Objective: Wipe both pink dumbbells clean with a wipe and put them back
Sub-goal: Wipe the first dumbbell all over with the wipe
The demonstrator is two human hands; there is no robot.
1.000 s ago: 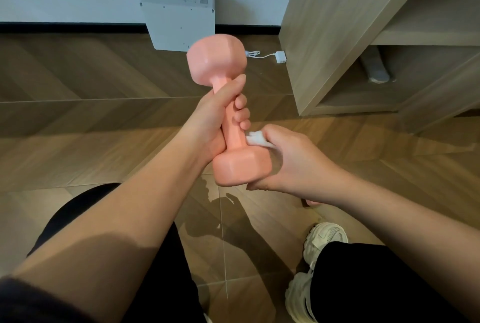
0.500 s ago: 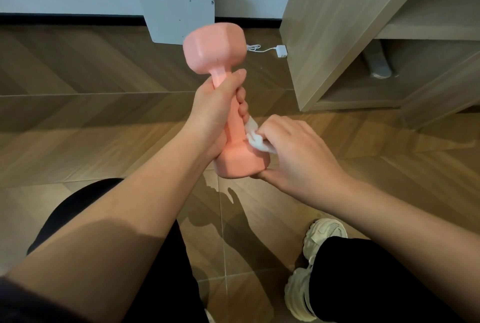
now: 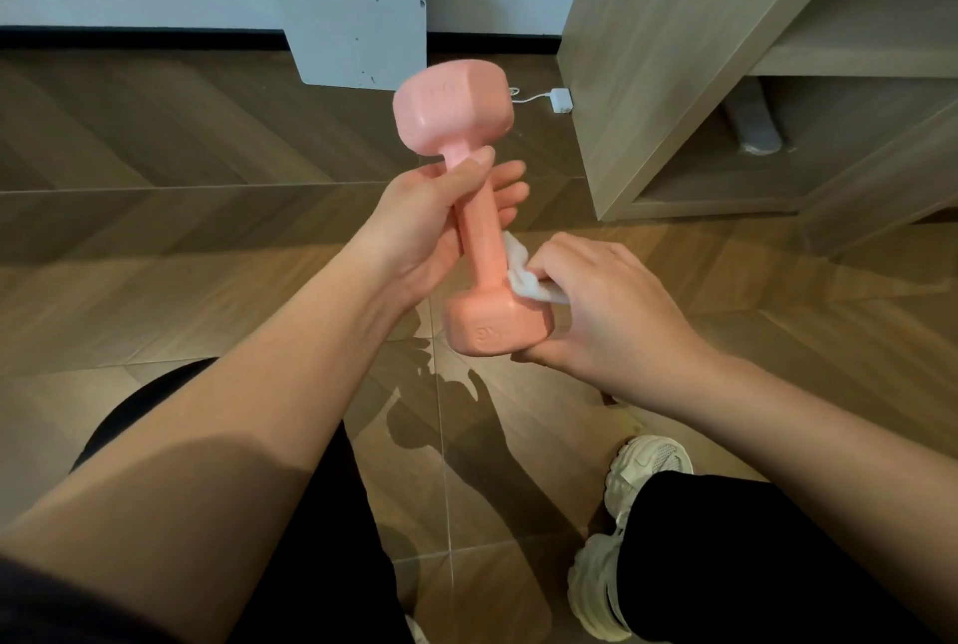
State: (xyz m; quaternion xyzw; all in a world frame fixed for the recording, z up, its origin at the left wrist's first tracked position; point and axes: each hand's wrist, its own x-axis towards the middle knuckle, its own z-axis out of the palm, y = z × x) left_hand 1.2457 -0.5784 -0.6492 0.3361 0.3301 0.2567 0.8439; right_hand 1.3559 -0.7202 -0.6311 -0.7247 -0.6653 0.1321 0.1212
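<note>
While the left hand [image 3: 414,229] holds the pink dumbbell [image 3: 479,239] by the upper part of its handle, thumb in front and fingers behind, the right hand [image 3: 601,311] pinches a white wipe [image 3: 523,275] against the lower part of the handle, just above the lower head. The right thumb lies under that head. The dumbbell is in the air above the wooden floor [image 3: 155,254], nearly upright and a little tilted, in front of the person's knees.

To do this step well, I think the left hand should grip firmly, because the weight can slip when the wipe pushes sideways. The right hand should wrap the wipe around the handle and slide it along the length, then pass it over each flat face of both heads. The part under the left hand's fingers gets no wiping, so the grip must move once.

Counted: one pink dumbbell is visible, and I cannot see the second one. I count one wipe and two hands. By the wall stand one white flat box [image 3: 357,26] and one small white adapter [image 3: 561,100] with its cable. One wooden shelf unit [image 3: 663,47] is at the right, and one pale sneaker [image 3: 648,462] shows below.
</note>
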